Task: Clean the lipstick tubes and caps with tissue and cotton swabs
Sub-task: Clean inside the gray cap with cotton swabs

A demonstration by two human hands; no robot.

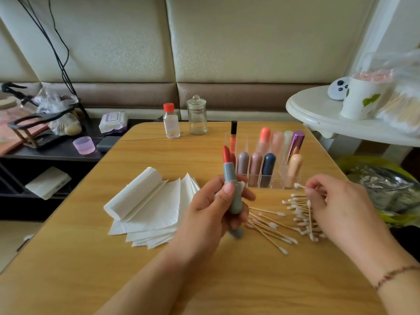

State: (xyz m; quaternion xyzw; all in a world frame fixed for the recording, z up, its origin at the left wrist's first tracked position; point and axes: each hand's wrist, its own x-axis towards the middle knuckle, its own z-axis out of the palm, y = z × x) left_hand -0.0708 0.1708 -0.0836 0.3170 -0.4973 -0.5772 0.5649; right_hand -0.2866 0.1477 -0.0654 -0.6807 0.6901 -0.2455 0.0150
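My left hand (pixel 212 206) holds an uncapped grey-blue lipstick tube (pixel 230 178) upright, its red stick up, with a scrap of tissue against the tube. A grey-blue cap (pixel 237 233) shows below that hand, blurred. My right hand (pixel 336 201) pinches a cotton swab (pixel 299 185) above a pile of cotton swabs (pixel 284 223) lying on the wooden table (pixel 91 269). A clear organiser (pixel 272 181) behind the hands holds several capped lipsticks. Folded tissues and a tissue roll (pixel 145 201) lie to the left.
A small red-capped bottle (pixel 171 121) and a lidded glass jar (pixel 197 115) stand at the table's far edge. A white side table (pixel 318 117) with a paper cup is at the right. A dark shelf with clutter is left.
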